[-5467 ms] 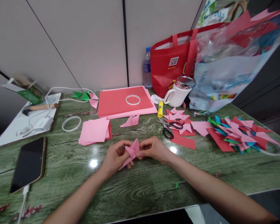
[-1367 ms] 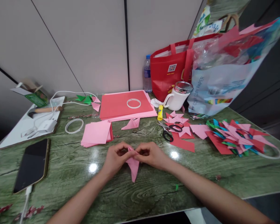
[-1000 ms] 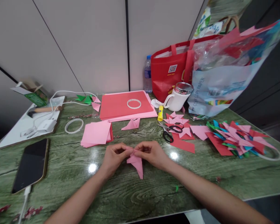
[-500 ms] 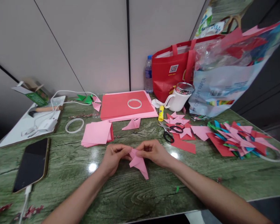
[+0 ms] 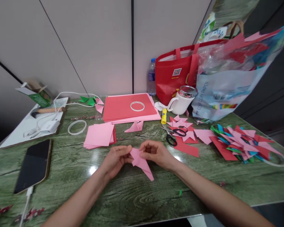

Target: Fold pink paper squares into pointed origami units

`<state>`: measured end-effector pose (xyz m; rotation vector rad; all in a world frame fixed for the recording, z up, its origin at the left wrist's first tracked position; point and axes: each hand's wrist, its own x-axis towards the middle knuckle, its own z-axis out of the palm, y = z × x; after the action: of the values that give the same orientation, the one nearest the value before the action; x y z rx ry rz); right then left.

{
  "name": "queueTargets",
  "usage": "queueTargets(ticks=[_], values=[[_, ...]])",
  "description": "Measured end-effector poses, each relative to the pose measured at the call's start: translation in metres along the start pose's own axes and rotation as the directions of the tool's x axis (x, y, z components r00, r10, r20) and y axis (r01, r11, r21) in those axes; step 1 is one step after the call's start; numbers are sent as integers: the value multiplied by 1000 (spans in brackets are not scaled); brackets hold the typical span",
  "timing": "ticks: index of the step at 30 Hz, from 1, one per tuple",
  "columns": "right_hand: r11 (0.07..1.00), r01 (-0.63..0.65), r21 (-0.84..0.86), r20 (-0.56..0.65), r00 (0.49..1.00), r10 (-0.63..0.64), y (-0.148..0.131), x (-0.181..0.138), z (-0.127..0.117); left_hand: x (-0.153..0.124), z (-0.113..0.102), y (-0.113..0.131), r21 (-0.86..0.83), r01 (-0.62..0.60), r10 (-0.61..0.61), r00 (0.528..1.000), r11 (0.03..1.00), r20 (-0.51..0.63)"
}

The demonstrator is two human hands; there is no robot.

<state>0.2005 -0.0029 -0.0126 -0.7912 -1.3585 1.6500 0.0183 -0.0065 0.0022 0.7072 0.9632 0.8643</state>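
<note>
Head view, our left hand (image 5: pixel 115 159) and right hand (image 5: pixel 156 153) pinch 1 folded pink paper piece (image 5: pixel 141 162) between thumbs and fingertips, low over the green table (image 5: pixel 132 198) near its front edge, tip angled down-right, pink square stack (image 5: pixel 99 135) behind, scissors (image 5: pixel 171 136) nearby at right.

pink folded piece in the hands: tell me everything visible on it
The pink folded paper looks like a thin matte sheet creased into a narrow pointed shape. It has layered flaps at its upper end and a long tip that slants down and to the right. The left hand pinches its upper left edge and the right hand its upper right. It sits low over the green wood-grain table. Whether the tip touches the table cannot be told.
</note>
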Motion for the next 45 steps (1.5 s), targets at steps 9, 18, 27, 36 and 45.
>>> queueTargets(ticks=[9,18,27,36,45], values=[[994,-99,-43,-300,950,82,11,5,-4,2,-25,16,916,-314,716,697,248,45],[990,107,89,-574,818,-37,19,19,-22,-1,-46,41,953,224,644,764,-206,-41],[998,50,-37,-529,846,-62,23,18,-23,0,-53,44,966,231,521,843,-118,-138],[913,77,-400,-470,838,-277,33,17,-28,-3,-54,50,973,213,470,870,-89,-148],[453,168,-876,-31,916,-400,32,9,-14,-4,-43,48,933,276,499,857,-230,-131]])
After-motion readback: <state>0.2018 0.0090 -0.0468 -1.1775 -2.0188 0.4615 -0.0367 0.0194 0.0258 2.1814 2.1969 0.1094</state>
